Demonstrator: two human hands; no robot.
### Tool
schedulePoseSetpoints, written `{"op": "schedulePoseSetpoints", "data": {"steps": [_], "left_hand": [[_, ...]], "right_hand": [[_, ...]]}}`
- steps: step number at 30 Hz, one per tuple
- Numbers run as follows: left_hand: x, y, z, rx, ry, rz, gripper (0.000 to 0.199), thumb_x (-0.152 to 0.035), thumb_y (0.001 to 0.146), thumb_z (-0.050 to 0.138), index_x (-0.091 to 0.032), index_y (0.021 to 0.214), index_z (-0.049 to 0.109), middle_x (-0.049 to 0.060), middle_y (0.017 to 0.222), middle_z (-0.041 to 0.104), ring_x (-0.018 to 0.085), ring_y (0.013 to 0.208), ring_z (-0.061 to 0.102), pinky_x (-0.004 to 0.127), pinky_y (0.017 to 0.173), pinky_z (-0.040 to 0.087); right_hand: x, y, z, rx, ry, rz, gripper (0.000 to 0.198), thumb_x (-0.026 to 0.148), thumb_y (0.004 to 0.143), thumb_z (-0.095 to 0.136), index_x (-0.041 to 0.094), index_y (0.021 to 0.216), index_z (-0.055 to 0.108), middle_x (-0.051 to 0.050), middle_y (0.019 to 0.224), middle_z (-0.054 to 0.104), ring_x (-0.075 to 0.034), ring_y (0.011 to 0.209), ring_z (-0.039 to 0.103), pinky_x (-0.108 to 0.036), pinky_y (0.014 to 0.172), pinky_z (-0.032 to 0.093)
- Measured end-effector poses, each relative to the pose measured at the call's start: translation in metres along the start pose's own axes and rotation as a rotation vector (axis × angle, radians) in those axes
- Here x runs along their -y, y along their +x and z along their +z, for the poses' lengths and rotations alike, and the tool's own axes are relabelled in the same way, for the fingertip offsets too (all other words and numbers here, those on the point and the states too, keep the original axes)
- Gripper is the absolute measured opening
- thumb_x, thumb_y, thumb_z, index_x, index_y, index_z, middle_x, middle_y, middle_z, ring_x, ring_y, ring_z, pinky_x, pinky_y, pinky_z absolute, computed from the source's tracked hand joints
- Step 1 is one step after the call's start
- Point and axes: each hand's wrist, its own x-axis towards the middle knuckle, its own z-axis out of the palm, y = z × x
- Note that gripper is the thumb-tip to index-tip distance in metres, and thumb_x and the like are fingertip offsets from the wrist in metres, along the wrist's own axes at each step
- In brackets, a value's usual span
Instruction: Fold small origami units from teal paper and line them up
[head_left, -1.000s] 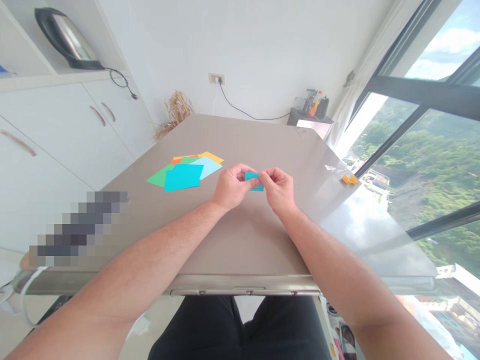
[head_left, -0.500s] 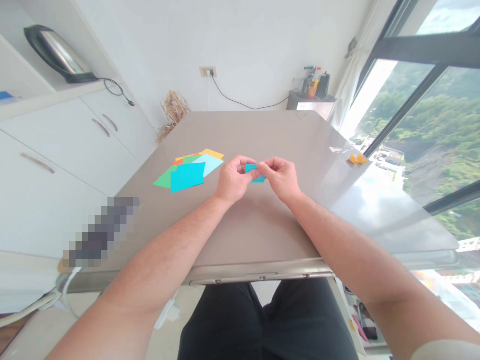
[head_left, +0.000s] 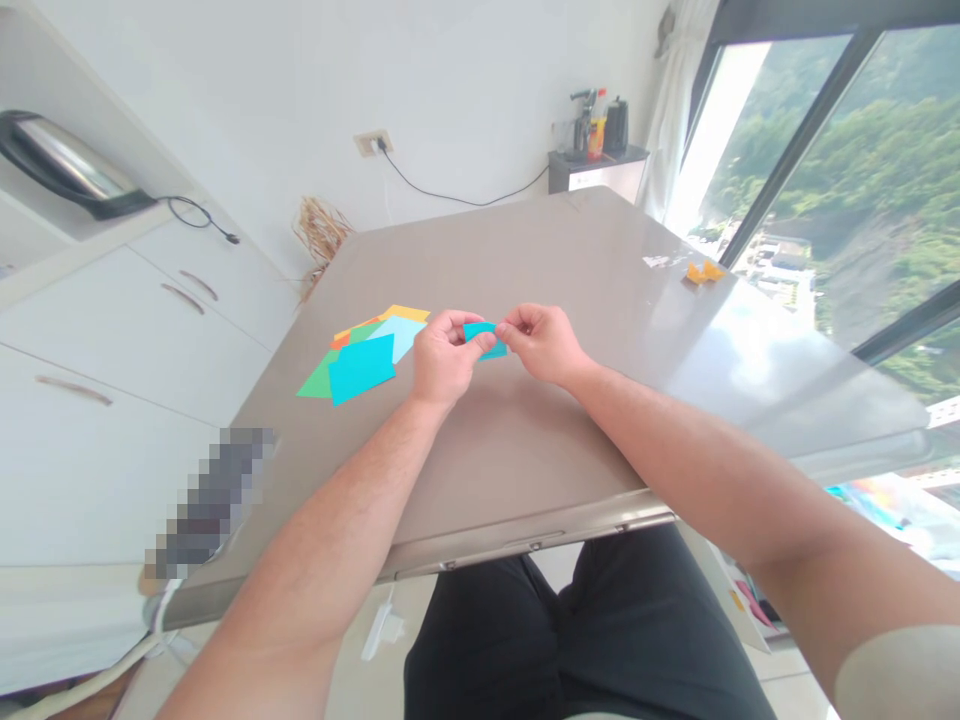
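Between my two hands is a small piece of blue paper (head_left: 491, 350), held just above the table. My left hand (head_left: 448, 357) pinches its left side between thumb and fingers. At its right edge, the thumb and forefinger of my right hand (head_left: 546, 343) are closed on the paper. My fingers cover parts of it, so any folds are hard to make out. Left of my left hand lies a fanned pile of coloured sheets, with a blue sheet (head_left: 362, 368) on top and green, pale blue, orange and yellow ones beneath.
The grey-brown table (head_left: 480, 240) spreads out before me. Near its right edge sit a folded yellow paper piece (head_left: 703, 272) and white scraps (head_left: 656, 261). A blurred-out dark object (head_left: 217, 500) lies at the left edge. A kettle (head_left: 71, 165) stands on the left shelf.
The view has turned a little, shifting the scene. The blue paper in my hands now looks tilted and slightly bent, and my right hand sits farther toward its right edge.
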Motion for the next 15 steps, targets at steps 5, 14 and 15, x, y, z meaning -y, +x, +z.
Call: {"op": "schedulePoseSetpoints", "data": {"steps": [5, 14, 15], "left_hand": [[0.0034, 0.0015, 0.0000, -0.002, -0.014, 0.016, 0.037, -0.039, 0.066, 0.086, -0.019, 0.092, 0.069, 0.001, 0.076, 0.071, 0.015, 0.068, 0.066, 0.029, 0.066, 0.054], [0.0064, 0.0017, 0.0006, 0.019, -0.030, -0.007, 0.030, -0.026, 0.069, 0.083, -0.020, 0.093, 0.068, 0.001, 0.079, 0.072, 0.016, 0.073, 0.067, 0.030, 0.068, 0.055], [0.0072, 0.0019, 0.0010, 0.044, -0.030, -0.006, 0.029, -0.025, 0.070, 0.082, -0.020, 0.094, 0.067, 0.001, 0.079, 0.071, 0.015, 0.072, 0.066, 0.030, 0.068, 0.055]], "right_hand": [[-0.0022, 0.0018, 0.0024, -0.011, -0.018, 0.012, 0.019, 0.034, 0.081, 0.062, 0.021, 0.068, 0.062, 0.001, 0.063, 0.060, -0.013, 0.060, 0.049, -0.029, 0.058, 0.038], [-0.0060, 0.0003, -0.0016, 0.022, -0.117, -0.030, 0.016, 0.028, 0.079, 0.063, 0.019, 0.066, 0.064, 0.001, 0.060, 0.059, -0.013, 0.059, 0.047, -0.029, 0.058, 0.036], [-0.0061, -0.0001, -0.0023, 0.028, -0.115, -0.014, 0.017, 0.028, 0.079, 0.064, 0.019, 0.064, 0.063, 0.001, 0.059, 0.058, -0.013, 0.059, 0.047, -0.030, 0.057, 0.036]]}}
